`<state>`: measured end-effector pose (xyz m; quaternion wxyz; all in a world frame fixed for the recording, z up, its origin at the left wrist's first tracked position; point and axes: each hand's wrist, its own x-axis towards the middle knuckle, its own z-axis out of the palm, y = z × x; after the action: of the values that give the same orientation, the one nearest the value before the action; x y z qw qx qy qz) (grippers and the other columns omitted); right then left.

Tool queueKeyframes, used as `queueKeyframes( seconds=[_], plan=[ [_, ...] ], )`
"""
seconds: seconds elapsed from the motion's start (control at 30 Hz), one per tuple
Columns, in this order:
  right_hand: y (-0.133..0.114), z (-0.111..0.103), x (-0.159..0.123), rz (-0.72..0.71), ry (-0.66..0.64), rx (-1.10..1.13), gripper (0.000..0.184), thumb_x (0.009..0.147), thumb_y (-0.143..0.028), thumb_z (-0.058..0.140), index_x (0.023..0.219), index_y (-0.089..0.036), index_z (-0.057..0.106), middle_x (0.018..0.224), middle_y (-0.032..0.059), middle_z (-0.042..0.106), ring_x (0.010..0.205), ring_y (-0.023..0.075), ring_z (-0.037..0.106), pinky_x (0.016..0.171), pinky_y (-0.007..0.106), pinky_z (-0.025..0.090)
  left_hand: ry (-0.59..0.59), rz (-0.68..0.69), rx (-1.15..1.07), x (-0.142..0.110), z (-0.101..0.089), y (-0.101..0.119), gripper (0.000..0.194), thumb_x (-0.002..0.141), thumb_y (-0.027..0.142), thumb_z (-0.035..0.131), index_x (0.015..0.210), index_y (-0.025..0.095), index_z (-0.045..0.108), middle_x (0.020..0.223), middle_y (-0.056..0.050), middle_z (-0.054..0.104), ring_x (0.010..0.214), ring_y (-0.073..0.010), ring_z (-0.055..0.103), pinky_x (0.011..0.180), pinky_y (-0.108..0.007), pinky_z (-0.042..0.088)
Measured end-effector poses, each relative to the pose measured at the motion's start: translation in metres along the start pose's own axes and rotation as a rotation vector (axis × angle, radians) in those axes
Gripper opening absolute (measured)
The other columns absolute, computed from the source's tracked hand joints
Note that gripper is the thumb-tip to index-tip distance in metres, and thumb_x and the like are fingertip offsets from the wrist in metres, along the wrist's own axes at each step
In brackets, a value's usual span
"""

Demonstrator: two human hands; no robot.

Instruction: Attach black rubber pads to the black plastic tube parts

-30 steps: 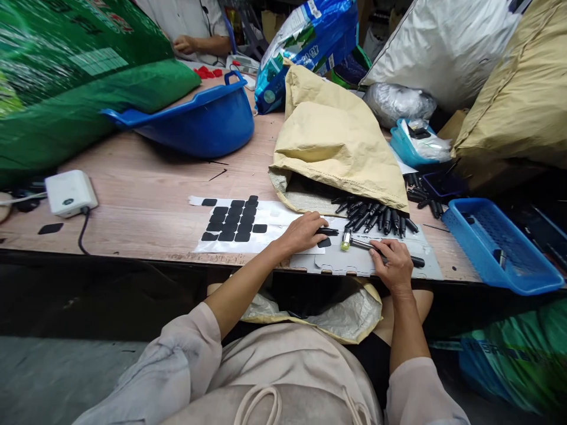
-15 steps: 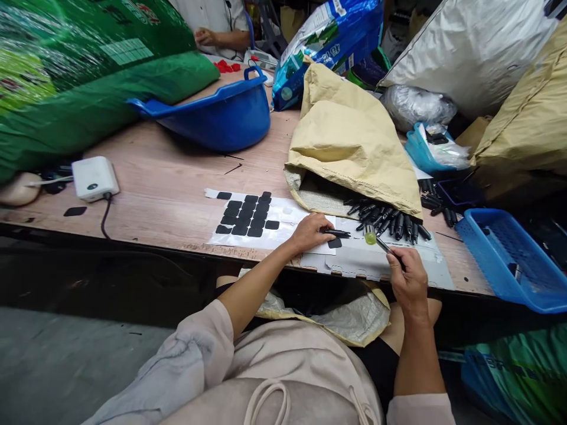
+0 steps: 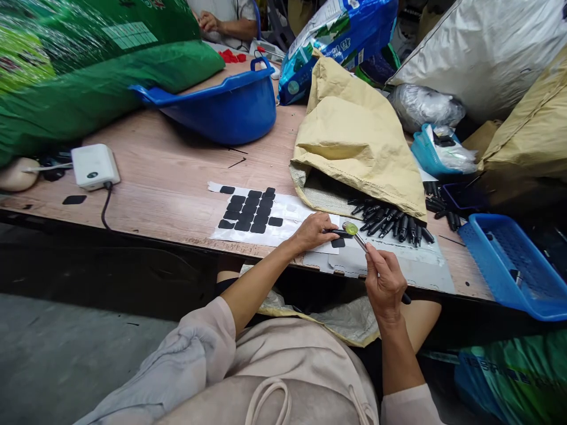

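Note:
My left hand (image 3: 313,232) rests at the table's front edge, fingers closed on a slender black piece (image 3: 339,233) that points right. In my right hand (image 3: 386,277) is a small hammer (image 3: 360,242) with a yellow-green head, a silver shaft and a dark grip end. The hammer head is at the tip of the black piece; whether they touch I cannot tell. Just below lies a black rounded square (image 3: 338,242) on white paper. Several more black squares (image 3: 250,209) sit in rows on the white sheet (image 3: 283,236) to the left.
Black pieces (image 3: 394,224) spill from a tan sack (image 3: 358,136). A blue basket (image 3: 509,265) stands at the right edge. Farther back are a blue basin (image 3: 221,109), a green bag (image 3: 110,100) and a white box with a cable (image 3: 95,166). Another person's hand (image 3: 209,22) shows across the table.
My right hand has moved left, bringing the hammer head from right of the black piece to its tip. My left hand keeps its grip in nearly the same place.

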<state>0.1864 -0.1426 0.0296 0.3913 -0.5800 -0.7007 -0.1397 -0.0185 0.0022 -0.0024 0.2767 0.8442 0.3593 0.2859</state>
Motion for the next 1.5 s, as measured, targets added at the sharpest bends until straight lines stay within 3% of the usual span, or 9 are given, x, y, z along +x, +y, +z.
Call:
queueKeyframes(
  seconds=[0.2,0.4,0.63,0.87,1.03,1.27,1.33,1.43,1.5],
  plan=[
    [0.004,0.011,-0.005,-0.005,-0.098,-0.074,0.033,0.101,-0.017,0.057,0.126,-0.031,0.074,0.092,0.002,0.072,0.078,0.0119,0.067,0.067,0.022,0.046,-0.013,0.036,-0.006,-0.001,-0.002,0.002,0.015,0.094,0.03,0.071,0.097,0.021,0.082,0.082,-0.003,0.061,0.081,-0.0163,0.056,0.079,-0.029,0.044],
    [0.01,0.006,-0.005,0.07,-0.039,0.017,0.038,0.1,-0.02,0.056,0.134,-0.031,0.071,0.097,0.0051,0.072,0.084,0.0151,0.069,0.075,0.024,0.052,-0.006,0.008,-0.007,0.0,0.0,0.001,0.017,0.091,0.029,0.074,0.104,0.02,0.082,0.086,-0.003,0.064,0.082,-0.0168,0.057,0.08,-0.03,0.046],
    [0.019,0.002,-0.005,0.072,-0.07,-0.054,0.037,0.1,-0.021,0.057,0.132,-0.032,0.073,0.095,0.0047,0.072,0.085,0.0157,0.069,0.076,0.025,0.052,-0.013,-0.003,0.012,-0.001,-0.003,0.004,0.016,0.091,0.028,0.073,0.101,0.02,0.083,0.086,-0.004,0.063,0.083,-0.0177,0.057,0.081,-0.031,0.046],
    [0.064,-0.015,-0.004,-0.084,-0.117,-0.027,0.033,0.098,-0.02,0.061,0.125,-0.031,0.075,0.094,0.0038,0.073,0.086,0.0174,0.066,0.08,0.029,0.052,0.023,-0.031,0.032,-0.004,-0.004,0.01,0.015,0.089,0.028,0.074,0.098,0.019,0.081,0.085,-0.004,0.063,0.086,-0.0188,0.059,0.081,-0.032,0.047],
    [0.099,-0.011,-0.006,-0.145,-0.198,-0.055,0.027,0.096,-0.021,0.064,0.116,-0.032,0.079,0.094,0.003,0.073,0.087,0.0179,0.063,0.083,0.033,0.049,0.017,-0.052,0.051,-0.002,-0.003,0.009,0.014,0.087,0.027,0.075,0.098,0.019,0.078,0.086,-0.004,0.063,0.087,-0.02,0.059,0.083,-0.034,0.048],
    [0.098,-0.006,-0.005,-0.081,-0.193,-0.01,0.022,0.095,-0.024,0.063,0.109,-0.029,0.08,0.092,0.0028,0.071,0.085,0.0178,0.061,0.082,0.033,0.05,0.159,-0.035,-0.168,-0.017,-0.019,0.029,0.017,0.095,0.031,0.065,0.103,0.018,0.072,0.097,-0.007,0.067,0.09,-0.0196,0.06,0.08,-0.033,0.051],
    [0.095,-0.007,-0.005,-0.072,-0.196,-0.019,0.021,0.095,-0.026,0.063,0.108,-0.027,0.08,0.092,0.0031,0.07,0.085,0.0181,0.061,0.081,0.032,0.05,0.104,0.042,-0.225,-0.035,-0.025,0.045,0.018,0.097,0.033,0.065,0.106,0.018,0.071,0.098,-0.007,0.069,0.09,-0.019,0.062,0.079,-0.032,0.05],
    [0.093,-0.008,-0.004,-0.071,-0.195,-0.035,0.02,0.095,-0.027,0.063,0.107,-0.026,0.08,0.092,0.0035,0.07,0.086,0.0186,0.06,0.081,0.032,0.049,-0.18,0.158,-0.289,-0.072,-0.024,0.066,0.022,0.1,0.035,0.062,0.112,0.019,0.071,0.096,-0.006,0.073,0.083,-0.0166,0.065,0.076,-0.028,0.05],
    [0.092,-0.008,-0.004,-0.067,-0.195,-0.046,0.02,0.095,-0.028,0.063,0.107,-0.025,0.08,0.092,0.0036,0.07,0.086,0.0189,0.06,0.081,0.032,0.049,-0.36,0.131,-0.222,-0.097,-0.014,0.069,0.023,0.103,0.036,0.057,0.115,0.021,0.07,0.099,-0.006,0.075,0.087,-0.018,0.069,0.08,-0.028,0.051]
  ],
)
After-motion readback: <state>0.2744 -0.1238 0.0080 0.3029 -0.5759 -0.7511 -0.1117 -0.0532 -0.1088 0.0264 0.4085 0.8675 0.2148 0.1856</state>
